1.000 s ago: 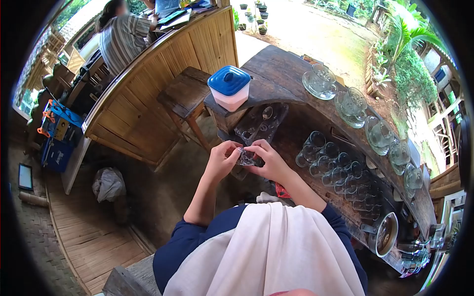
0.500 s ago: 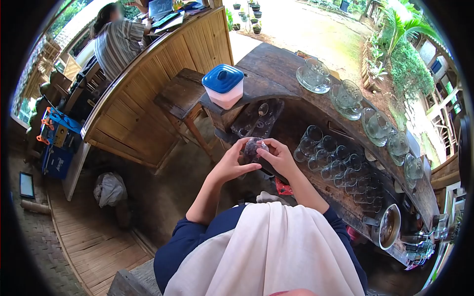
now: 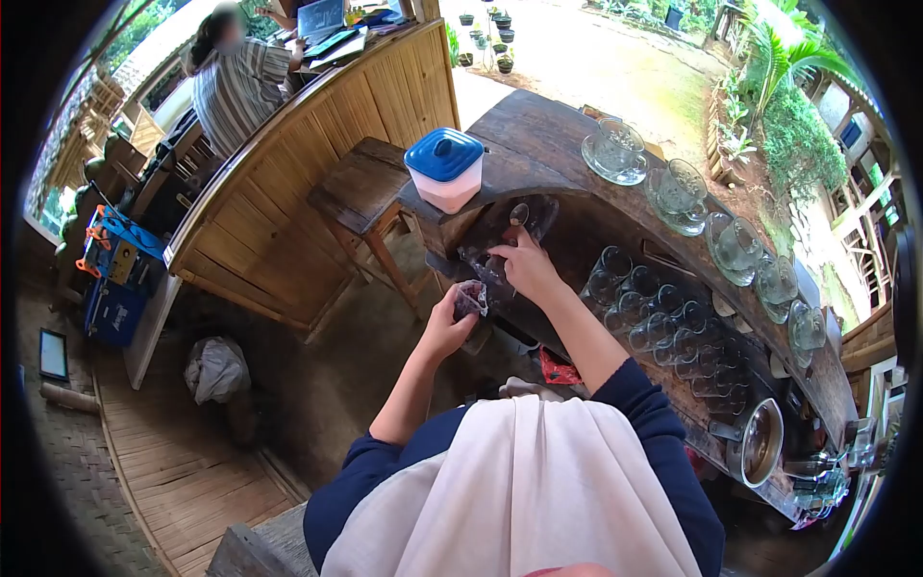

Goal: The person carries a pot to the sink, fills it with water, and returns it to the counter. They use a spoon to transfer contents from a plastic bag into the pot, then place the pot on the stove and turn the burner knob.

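Note:
A small clear plastic bag with dark contents is in my left hand, its top open, in front of the shelf. My right hand reaches into the left end of the shelf under the curved wooden counter. Its fingers are at a spoon that lies over a dark tray; they seem closed on the handle. Above, on the counter's left corner, stands a white tub with a blue lid.
Glass cups on saucers line the counter. Several glass mugs fill the lower shelf, with a metal pan at right. A wooden stool stands left of the counter; a person sits beyond the wooden partition.
My right hand has left the bag and moved up and forward to the spoon. My left hand has shifted slightly left and down with the bag, which is now open at the top.

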### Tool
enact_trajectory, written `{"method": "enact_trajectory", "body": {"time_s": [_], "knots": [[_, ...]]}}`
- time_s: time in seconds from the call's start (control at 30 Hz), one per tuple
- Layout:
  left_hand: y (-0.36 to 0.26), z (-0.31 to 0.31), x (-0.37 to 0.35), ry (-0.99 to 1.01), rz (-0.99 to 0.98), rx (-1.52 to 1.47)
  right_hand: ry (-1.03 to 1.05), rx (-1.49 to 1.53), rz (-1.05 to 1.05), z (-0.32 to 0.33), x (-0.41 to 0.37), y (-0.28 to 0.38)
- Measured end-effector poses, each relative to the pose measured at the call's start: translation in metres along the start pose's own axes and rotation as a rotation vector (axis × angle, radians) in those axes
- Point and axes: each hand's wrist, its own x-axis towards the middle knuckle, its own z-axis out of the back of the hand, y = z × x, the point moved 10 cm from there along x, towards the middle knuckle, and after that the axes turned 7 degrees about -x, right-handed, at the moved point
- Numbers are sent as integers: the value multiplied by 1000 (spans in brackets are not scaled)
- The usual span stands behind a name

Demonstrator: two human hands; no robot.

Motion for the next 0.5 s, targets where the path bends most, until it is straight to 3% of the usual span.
{"method": "enact_trajectory", "body": {"time_s": [0.3,0.43,0.5], "knots": [[5,8,-6,-48,78,-34,-133,105,197,30,0,21],[-1,17,-7,-142,103,3,-223,227,191,61,-3,22],[0,16,-7,-119,168,104,-404,300,44,93,-9,10]]}}
